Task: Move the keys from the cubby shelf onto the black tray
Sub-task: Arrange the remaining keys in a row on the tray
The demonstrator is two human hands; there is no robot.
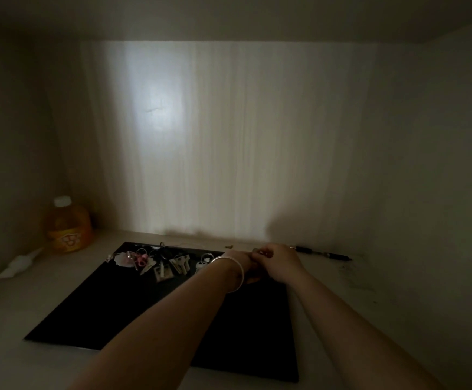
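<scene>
Several keys [161,263] are already laid on the black tray [122,311], left of the hands, while a small metallic item, seemingly another key, is pinched between the left hand [243,261] and right hand [281,264] above the tray's far right corner.

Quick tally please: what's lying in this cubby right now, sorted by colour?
Black: 2, the black tray and a pen by the back wall.
Orange: 1, a bottle in the left corner.
White: 1, a crumpled white scrap near the bottle.
Mixed silver and pink: 1 pile of keys on the tray; single keys too dim to count.
Total: 5.
</scene>
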